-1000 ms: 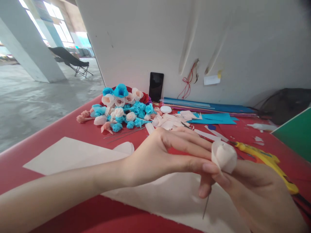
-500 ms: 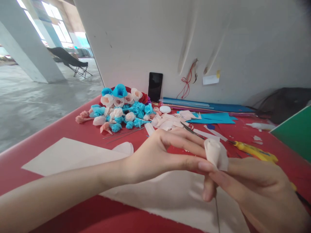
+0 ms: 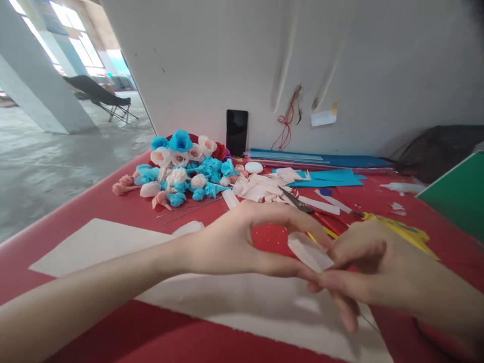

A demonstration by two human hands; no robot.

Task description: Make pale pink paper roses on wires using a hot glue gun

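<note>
A small pale paper flower (image 3: pixel 309 252) lies tilted between my two hands, its tip pointing up and left. My left hand (image 3: pixel 234 244) reaches across from the left, thumb and fingers arched around the flower and closed at its base. At that same base, my right hand (image 3: pixel 372 262) pinches from the right with thumb and fingers. A thin wire stem (image 3: pixel 370 323) slants down to the right below my right hand. Under both hands spreads a large pale paper sheet (image 3: pixel 234 302) on the red table.
Blue, white and pink paper flowers (image 3: pixel 181 176) are heaped at the back left. Behind my hands lie scissors (image 3: pixel 298 201), pale paper scraps (image 3: pixel 260 187) and blue paper (image 3: pixel 328 178). A yellow glue gun (image 3: pixel 401 227) rests right; a phone (image 3: pixel 237 132) leans on the wall.
The flower has tipped from upright to leaning left, and its wire stem now slants right. My right hand has turned and shifted up and left around the base.
</note>
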